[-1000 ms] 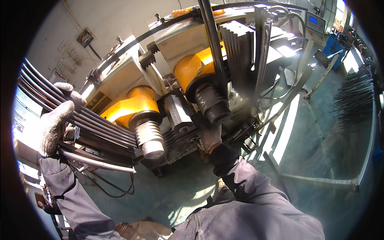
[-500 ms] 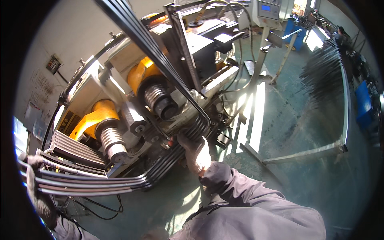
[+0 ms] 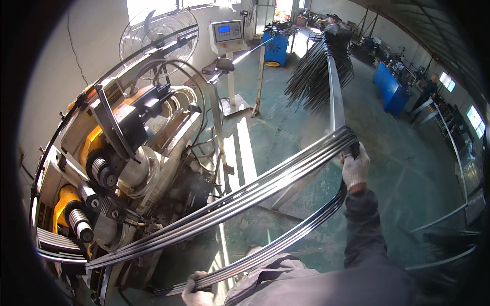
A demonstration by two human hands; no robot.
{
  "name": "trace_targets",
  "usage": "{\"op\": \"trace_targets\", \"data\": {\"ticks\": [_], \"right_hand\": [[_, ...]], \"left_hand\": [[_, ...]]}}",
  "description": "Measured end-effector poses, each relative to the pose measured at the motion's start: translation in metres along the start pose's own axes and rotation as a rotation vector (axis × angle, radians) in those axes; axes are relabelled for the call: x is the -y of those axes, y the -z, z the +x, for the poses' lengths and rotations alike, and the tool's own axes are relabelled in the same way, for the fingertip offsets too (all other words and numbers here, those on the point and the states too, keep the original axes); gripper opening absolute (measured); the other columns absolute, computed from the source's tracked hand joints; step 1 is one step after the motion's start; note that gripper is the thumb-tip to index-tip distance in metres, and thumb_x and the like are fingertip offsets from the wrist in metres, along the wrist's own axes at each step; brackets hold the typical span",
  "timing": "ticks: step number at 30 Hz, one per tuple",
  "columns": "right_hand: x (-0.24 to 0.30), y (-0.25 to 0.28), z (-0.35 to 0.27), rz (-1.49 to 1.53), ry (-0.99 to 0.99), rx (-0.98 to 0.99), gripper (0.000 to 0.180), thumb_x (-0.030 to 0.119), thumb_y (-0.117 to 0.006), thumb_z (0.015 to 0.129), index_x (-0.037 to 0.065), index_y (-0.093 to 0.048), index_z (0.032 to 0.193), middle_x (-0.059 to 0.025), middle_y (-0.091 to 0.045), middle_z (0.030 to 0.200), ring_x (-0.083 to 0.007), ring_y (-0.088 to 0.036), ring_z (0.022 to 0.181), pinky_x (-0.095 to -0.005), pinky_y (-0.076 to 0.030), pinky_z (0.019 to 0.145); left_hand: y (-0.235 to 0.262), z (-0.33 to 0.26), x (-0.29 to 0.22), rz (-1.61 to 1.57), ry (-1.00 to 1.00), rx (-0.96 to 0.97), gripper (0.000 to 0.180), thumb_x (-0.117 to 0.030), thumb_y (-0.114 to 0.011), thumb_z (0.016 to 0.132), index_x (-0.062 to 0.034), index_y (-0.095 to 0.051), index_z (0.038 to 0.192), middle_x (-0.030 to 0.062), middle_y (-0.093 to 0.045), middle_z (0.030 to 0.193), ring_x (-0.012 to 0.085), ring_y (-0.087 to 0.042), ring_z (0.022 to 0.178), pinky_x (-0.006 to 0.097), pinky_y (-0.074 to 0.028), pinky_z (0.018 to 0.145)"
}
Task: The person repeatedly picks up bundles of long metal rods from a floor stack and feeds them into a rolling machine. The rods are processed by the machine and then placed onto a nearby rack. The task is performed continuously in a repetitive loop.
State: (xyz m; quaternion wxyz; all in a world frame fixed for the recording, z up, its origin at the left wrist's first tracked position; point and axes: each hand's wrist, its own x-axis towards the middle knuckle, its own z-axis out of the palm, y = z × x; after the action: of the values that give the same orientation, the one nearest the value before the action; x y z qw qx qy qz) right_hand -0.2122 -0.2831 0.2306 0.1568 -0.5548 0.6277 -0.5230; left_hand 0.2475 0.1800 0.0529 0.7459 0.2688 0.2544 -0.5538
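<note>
A bundle of long curved steel rods (image 3: 245, 196) arcs from the bending machine (image 3: 127, 168) on the left up to the right. There it folds back down toward me. My right hand (image 3: 356, 166), in a white glove, grips the bundle at its bend on the upper right. Gloved as well, my left hand (image 3: 196, 290) clasps the lower run of rods at the bottom edge of the view. The machine's ribbed rollers (image 3: 81, 224) and yellow housings (image 3: 64, 201) sit just beyond the far end of the bundle.
A control box on a stand (image 3: 227, 33) and a large fan (image 3: 158, 30) rise behind the machine. A heap of bent rods (image 3: 316, 71) lies on the green floor further back, near a blue cabinet (image 3: 390, 86). People work far off at the right.
The bundle has swung away from the rollers toward the right. My right hand moved from beside the rollers up to the right. My left hand came from the far left to bottom centre.
</note>
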Motion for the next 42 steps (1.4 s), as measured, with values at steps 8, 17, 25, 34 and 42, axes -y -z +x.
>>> {"op": "trace_targets", "data": {"ticks": [8,17,25,34,42], "right_hand": [[-0.151,-0.031,0.24,-0.882,0.105,0.036,0.028,0.031,-0.049,0.114,0.015,-0.066,0.129,-0.0255,-0.079,0.123,-0.0484,-0.075,0.118,-0.0609,-0.058,0.1],[-0.164,-0.141,0.263,-0.491,0.765,0.088,0.063,0.06,-0.04,0.112,0.009,-0.074,0.127,-0.0212,-0.081,0.12,-0.0447,-0.076,0.111,-0.0571,-0.058,0.097],[-0.203,-0.179,-0.28,-0.253,0.695,1.427,0.044,0.039,-0.06,0.102,0.009,-0.07,0.132,-0.0193,-0.08,0.115,-0.04,-0.077,0.107,-0.0523,-0.06,0.095],[-0.129,-0.202,-0.532,-0.265,1.004,1.838,0.051,0.016,-0.082,0.091,0.01,-0.066,0.139,-0.0172,-0.08,0.11,-0.0348,-0.078,0.102,-0.0468,-0.062,0.092],[0.116,-0.115,-0.847,-0.001,1.209,2.016,0.051,0.016,-0.077,0.094,0.008,-0.068,0.143,-0.017,-0.082,0.113,-0.0365,-0.079,0.109,-0.0447,-0.062,0.099]], "left_hand": [[-0.062,0.056,0.126,0.399,-0.103,-0.041,0.016,-0.01,-0.067,0.107,0.0023,-0.064,0.117,0.0206,-0.073,0.108,0.0304,-0.075,0.099,0.045,-0.063,0.091],[-0.102,0.01,0.185,0.363,-0.34,0.024,0.034,-0.006,-0.067,0.106,0.0017,-0.06,0.138,0.021,-0.075,0.119,0.0315,-0.077,0.105,0.045,-0.065,0.091],[0.06,-0.082,0.225,-0.164,-0.538,-0.313,0.024,-0.001,-0.074,0.099,-0.0065,-0.065,0.121,0.0153,-0.077,0.107,0.0257,-0.076,0.088,0.039,-0.063,0.071],[0.288,-0.233,0.241,0.286,-1.016,-0.636,0.019,-0.001,-0.068,0.104,-0.0022,-0.069,0.122,0.0131,-0.076,0.109,0.0268,-0.078,0.1,0.036,-0.065,0.082],[0.402,-0.421,0.243,-0.573,-0.995,-0.928,0.034,0.002,-0.068,0.094,0.0044,-0.063,0.128,0.0226,-0.078,0.116,0.0348,-0.079,0.099,0.045,-0.068,0.089]]}}
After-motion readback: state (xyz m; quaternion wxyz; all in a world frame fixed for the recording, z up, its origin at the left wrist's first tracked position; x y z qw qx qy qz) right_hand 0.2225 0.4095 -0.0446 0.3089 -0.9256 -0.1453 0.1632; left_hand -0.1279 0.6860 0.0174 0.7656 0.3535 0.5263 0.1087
